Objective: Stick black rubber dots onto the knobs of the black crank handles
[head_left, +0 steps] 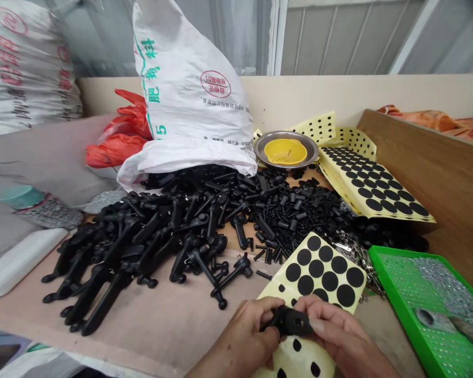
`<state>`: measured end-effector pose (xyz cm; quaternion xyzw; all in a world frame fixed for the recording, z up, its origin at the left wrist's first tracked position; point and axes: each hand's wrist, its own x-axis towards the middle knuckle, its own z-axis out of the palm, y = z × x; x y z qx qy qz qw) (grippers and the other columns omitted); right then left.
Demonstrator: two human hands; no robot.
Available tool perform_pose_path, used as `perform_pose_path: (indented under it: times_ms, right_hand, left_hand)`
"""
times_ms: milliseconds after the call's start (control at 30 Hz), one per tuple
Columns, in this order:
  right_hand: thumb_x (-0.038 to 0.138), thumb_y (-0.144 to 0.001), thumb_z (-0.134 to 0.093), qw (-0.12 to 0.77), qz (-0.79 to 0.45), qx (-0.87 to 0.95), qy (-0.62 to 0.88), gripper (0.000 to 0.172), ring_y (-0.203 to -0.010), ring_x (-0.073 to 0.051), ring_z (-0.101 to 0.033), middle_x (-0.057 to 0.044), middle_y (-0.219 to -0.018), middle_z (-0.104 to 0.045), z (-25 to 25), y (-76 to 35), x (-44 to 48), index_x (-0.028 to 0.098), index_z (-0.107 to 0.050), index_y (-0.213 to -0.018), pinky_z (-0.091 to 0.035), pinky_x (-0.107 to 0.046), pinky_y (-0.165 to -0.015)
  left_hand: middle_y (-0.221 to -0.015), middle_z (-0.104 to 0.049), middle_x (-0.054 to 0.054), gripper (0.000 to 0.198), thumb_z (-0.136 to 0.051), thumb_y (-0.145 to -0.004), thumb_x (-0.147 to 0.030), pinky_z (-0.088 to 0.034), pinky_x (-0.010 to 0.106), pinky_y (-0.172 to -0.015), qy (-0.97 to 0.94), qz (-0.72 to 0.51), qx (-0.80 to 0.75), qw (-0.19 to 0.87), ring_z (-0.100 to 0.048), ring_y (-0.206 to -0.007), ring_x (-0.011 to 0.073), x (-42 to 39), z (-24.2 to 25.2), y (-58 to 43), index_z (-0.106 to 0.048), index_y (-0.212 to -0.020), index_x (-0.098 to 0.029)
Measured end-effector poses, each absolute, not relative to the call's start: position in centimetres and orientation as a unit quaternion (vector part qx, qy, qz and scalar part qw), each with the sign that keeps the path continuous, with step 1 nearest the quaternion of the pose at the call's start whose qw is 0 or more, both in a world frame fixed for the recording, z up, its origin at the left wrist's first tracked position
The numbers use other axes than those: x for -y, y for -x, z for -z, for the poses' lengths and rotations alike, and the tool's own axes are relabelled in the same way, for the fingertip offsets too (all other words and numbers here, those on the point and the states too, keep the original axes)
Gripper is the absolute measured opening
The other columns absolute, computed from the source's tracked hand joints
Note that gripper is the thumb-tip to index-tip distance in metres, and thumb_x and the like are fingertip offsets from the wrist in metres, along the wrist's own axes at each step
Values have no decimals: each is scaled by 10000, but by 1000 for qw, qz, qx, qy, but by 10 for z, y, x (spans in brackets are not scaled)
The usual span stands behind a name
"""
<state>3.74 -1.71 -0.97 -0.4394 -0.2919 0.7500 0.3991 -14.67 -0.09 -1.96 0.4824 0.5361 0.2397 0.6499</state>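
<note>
Black moulded plastic lever part [289, 321] gripped in both hands at near edge, over a yellow-backed sheet of black adhesive dots [319, 273]; left hand [246, 338] closed round its left end, fingers curled tight; right hand [335, 333] closed round its right end, fingers wrapped over the top; no gap showing between either hand and the part; hole visible in the part's end face. Pile of black plastic levers [142, 247] on plywood bench [150, 336] to left; loose black screws and small parts [287, 215] at centre; green tray [382, 257] of metal pieces to near right; second dot sheet [372, 184] to far right; steel dish [262, 147] holding yellow strainer [286, 152] at far side, by white woven sack [185, 84].
</note>
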Motion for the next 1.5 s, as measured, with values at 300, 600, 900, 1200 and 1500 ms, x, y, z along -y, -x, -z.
perform_pose_path:
  times_ms: [300, 600, 900, 1200, 1500]
  right_hand:
    - [380, -696, -693, 404, -719, 357, 438, 214, -948, -209, -505, -48, -1073, -494, 11, -36, 18, 179, -625, -665, -406, -271, -789]
    - [352, -695, -693, 413, -711, 331, 463, 198, -899, -181, -513, -37, -1107, -485, 9, -31, 16, 175, -616, -651, -416, -236, -731]
    - [393, -640, -735, 427, -703, 322, 470, 250, -790, -145, -500, -28, -1057, -495, 13, -31, 13, 171, -627, -595, -403, -204, -632]
    - [388, -633, -743, 417, -699, 329, 478, 254, -750, -128, -484, -18, -1018, -509, 12, -31, 12, 170, -621, -586, -384, -204, -626]
    - [393, -670, -702, 389, -689, 364, 492, 242, -813, -155, -491, -29, -1031, -492, 0, -29, 12, 176, -611, -617, -402, -216, -679]
  left_hand:
    - [-621, -533, -35, 330, -432, -718, -150, -430, 205, -418, -574, -228, -540, 572, -477, -433, 91, -3, 4, 148, -606, -998, -160]
    - [-562, -571, -50, 356, -388, -702, -82, -358, 200, -434, -628, -211, -531, 528, -487, -433, 107, 2, -3, 147, -637, -936, -183]
    - [-641, -625, -26, 480, -419, -683, -92, -369, 214, -481, -610, -219, -532, 545, -481, -475, 118, 5, 1, 149, -621, -1110, -174]
    - [-668, -653, -22, 535, -414, -670, -81, -366, 213, -481, -614, -209, -530, 546, -473, -472, 118, 5, -3, 150, -596, -1165, -171]
    - [-647, -579, -41, 461, -392, -672, -64, -345, 215, -490, -641, -208, -536, 509, -465, -482, 109, 6, -3, 152, -640, -1034, -203]
